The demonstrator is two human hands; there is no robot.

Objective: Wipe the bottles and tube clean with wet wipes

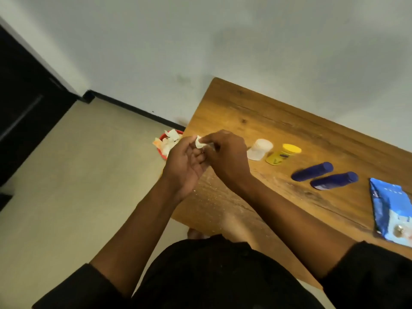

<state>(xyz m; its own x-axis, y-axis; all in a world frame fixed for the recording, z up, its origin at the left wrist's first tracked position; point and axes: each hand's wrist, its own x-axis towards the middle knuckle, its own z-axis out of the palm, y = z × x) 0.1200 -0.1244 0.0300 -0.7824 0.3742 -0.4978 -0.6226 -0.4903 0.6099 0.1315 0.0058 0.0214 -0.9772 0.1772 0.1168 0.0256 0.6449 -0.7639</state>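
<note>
Though fingers hide most, both hands (200, 157) pinch a wipe (199, 142).

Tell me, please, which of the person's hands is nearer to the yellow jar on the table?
Right. The right hand is just left of the yellow jar in the picture, pinching a wipe; the left hand lies farther off, beyond the right.

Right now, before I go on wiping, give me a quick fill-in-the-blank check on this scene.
1. Both hands pinch a small white ____ over the table's corner.
2. The two dark blue bottles lie on their ____.
3. The yellow jar stands right of the ____ jar.
4. The bin of used wipes sits on the ____.

Answers: wipe; sides; white; floor
</note>
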